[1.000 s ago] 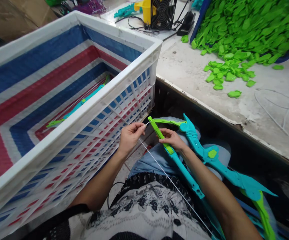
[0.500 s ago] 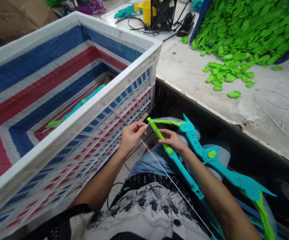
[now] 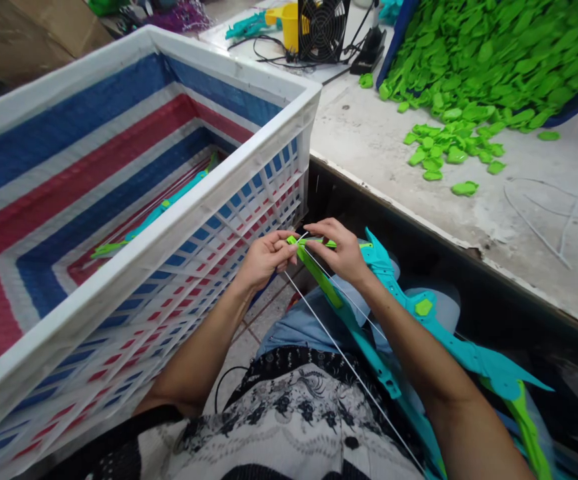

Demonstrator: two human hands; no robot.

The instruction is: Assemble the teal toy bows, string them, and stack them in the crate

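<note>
A teal and green toy bow (image 3: 369,347) lies across my lap, its green tip pointing toward the crate. My left hand (image 3: 265,257) pinches the white string (image 3: 339,353) right at that green tip. My right hand (image 3: 341,250) is closed over the tip from the other side, fingers pinching the string's end there. Both hands meet at the tip. A second teal and green bow (image 3: 449,340) rests on my right thigh beneath my right forearm.
A large white crate (image 3: 209,193) lined with red and blue striped fabric stands at my left, with a finished bow (image 3: 159,210) inside. The worn table (image 3: 419,193) to the right carries a pile of green plastic pieces (image 3: 479,60), loose white strings (image 3: 569,213) and a black fan (image 3: 323,30).
My right hand slid up from the bow's limb to its green tip and now meets my left hand there. The string now runs as two strands near the tip.
</note>
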